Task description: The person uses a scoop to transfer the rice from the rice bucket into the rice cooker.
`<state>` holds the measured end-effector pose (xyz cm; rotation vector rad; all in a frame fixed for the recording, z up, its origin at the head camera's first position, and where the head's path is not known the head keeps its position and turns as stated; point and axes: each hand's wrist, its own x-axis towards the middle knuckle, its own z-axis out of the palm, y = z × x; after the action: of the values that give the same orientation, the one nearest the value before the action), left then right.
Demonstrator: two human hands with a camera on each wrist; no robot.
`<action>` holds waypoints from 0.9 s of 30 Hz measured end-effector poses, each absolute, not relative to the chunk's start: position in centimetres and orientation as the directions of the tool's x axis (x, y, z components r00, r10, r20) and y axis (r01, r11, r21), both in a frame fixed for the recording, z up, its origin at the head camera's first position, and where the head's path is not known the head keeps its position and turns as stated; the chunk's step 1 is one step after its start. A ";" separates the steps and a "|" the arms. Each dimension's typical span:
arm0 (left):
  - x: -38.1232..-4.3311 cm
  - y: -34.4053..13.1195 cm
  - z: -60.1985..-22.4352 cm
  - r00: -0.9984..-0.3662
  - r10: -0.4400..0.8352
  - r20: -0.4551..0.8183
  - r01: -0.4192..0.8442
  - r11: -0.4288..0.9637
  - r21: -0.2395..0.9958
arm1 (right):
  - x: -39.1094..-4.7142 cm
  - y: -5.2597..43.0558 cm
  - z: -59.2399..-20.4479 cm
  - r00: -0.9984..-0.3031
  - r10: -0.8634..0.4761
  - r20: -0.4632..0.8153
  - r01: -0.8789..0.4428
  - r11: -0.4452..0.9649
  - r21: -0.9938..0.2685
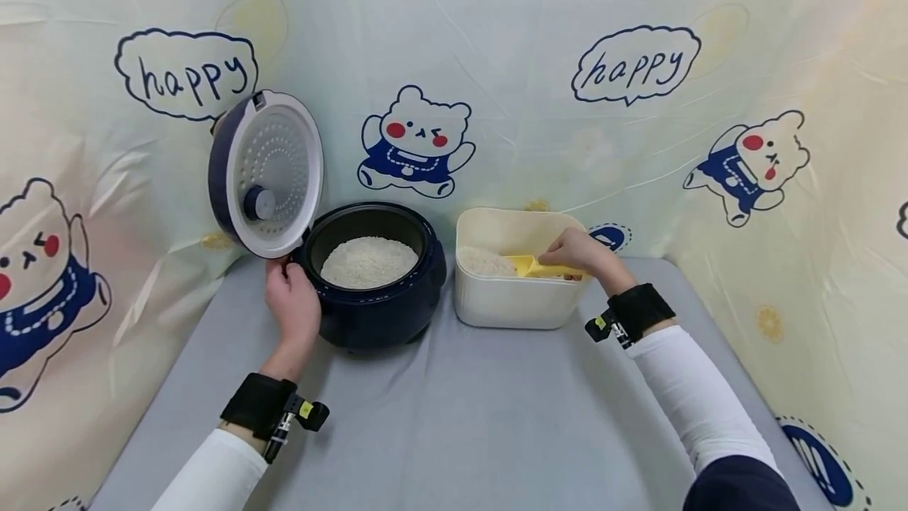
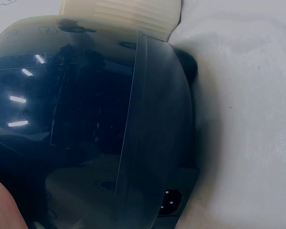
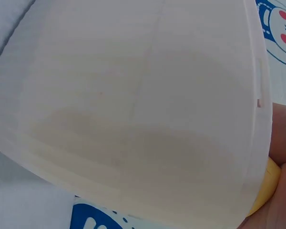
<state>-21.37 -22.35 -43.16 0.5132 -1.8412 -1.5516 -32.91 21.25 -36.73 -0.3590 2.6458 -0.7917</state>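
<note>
A dark blue rice cooker (image 1: 376,318) stands with its lid (image 1: 280,172) raised to the left, and white rice (image 1: 370,262) is heaped inside. My left hand (image 1: 294,302) grips the lid's lower edge by the hinge, its fingers partly hidden behind it. Right of the cooker is a cream plastic bin (image 1: 518,302) holding more rice (image 1: 485,262). Over the bin's right side, my right hand (image 1: 578,252) grips a yellow scoop (image 1: 560,270) by its handle, the scoop's bowl down at the rice. The right wrist view shows the bin's wall close up, with the scoop (image 3: 266,188) at its rim.
Both containers stand on a grey cloth-covered table (image 1: 454,424), near its back edge. A printed curtain (image 1: 525,140) hangs right behind them and along both sides. The cooker's power socket (image 2: 170,202) shows low on its body, with no cord in it.
</note>
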 end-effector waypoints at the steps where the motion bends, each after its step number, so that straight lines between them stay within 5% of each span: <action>1: -21.4 -22.3 -43.1 -0.700 -0.674 0.236 0.118 0.217 0.969 | -32.9 21.2 -36.7 -0.903 -0.340 -0.264 -0.138 0.810 -0.570; 10: -21.4 -22.3 -43.1 -0.703 -0.670 0.238 0.114 0.224 0.968 | -33.6 20.9 -38.0 -0.885 -0.314 -0.344 -0.116 0.864 -0.490; 27: -21.4 -22.2 -43.3 -0.701 -0.672 0.241 0.131 0.211 0.969 | -33.8 21.2 -38.2 -0.857 -0.344 -0.384 -0.077 0.822 -0.564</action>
<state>-21.39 -22.18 -43.27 0.5022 -1.8312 -1.5597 -33.84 21.15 -38.23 -0.3112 2.5239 -0.7541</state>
